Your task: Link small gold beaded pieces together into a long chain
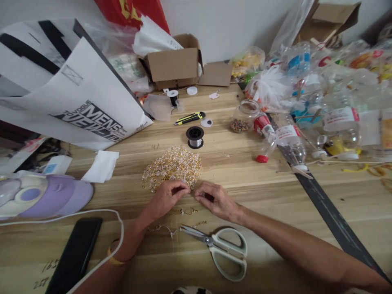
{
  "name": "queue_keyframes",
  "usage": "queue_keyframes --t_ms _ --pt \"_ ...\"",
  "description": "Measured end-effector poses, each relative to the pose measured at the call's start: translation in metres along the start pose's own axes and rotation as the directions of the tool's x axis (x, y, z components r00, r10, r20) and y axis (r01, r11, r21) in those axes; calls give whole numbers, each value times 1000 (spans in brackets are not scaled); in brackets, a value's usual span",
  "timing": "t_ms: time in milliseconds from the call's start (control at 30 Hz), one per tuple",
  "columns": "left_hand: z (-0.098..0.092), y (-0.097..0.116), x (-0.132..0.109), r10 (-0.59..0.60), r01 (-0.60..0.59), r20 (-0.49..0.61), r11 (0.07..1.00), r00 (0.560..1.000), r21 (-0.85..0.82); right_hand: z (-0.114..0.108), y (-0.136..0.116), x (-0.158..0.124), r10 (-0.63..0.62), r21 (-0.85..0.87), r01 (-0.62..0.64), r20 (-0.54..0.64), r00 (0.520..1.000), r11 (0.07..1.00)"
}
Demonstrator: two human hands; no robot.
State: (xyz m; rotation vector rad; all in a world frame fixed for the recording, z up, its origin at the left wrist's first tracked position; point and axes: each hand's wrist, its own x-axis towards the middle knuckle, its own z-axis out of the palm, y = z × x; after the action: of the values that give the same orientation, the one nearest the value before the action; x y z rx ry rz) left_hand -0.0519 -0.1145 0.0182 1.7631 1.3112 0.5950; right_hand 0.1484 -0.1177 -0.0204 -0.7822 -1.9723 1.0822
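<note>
My left hand (165, 201) is pinched at the near edge of a pile of small gold and clear beads (174, 165). Just right of it, my right hand (219, 200) is closed in a pinch too, the fingertips a short gap apart. Whatever sits between the fingers is too small to make out. Below the hands lie a short gold chain piece (185, 211) and a longer gold chain with beads (170, 231). Scissors with pale handles (225, 249) rest beside them, blades pointing left. Beyond the pile stands a black spool of thin clear line (195, 136).
A yellow-black box cutter (190, 118) and a jar of beads (241, 118) are farther back. Plastic bottles (289, 139) crowd the right side. At left are a white shopping bag (76, 94), a purple device (52, 194), a phone (75, 255) and a white cable (119, 220).
</note>
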Motion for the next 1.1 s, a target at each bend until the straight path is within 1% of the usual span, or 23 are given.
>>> queue_keyframes --t_ms 167,300,400,533,633,733,833,1000,1100 --pt "0 1 0 -65 66 20 995 998 -79 0 0 0 10 13 -10 -12 1000 1000" --pt "1 3 0 -88 90 22 989 996 -114 0 1 0 12 27 -11 -12 1000 1000" --pt "1 5 -1 -84 86 27 989 996 -121 -1 1 0 24 34 -24 -12 1000 999" --pt "4 4 -1 -64 68 35 987 997 -143 0 1 0 51 52 -48 -51 997 997" --pt "9 1 0 -65 72 41 974 997 -215 0 1 0 62 60 -58 -70 996 997" --pt "14 0 0 -59 63 24 962 998 -264 1 2 -1 60 65 -55 -77 995 996" --pt "16 1 0 -42 43 11 967 999 -250 1 2 -1 52 66 -47 -74 996 997" --pt "16 5 -1 -37 46 44 975 998 -219 1 2 -1 45 48 -42 -71 996 998" --pt "16 5 -2 -36 45 47 976 998 -212 2 1 -1 57 39 -55 -68 996 998"
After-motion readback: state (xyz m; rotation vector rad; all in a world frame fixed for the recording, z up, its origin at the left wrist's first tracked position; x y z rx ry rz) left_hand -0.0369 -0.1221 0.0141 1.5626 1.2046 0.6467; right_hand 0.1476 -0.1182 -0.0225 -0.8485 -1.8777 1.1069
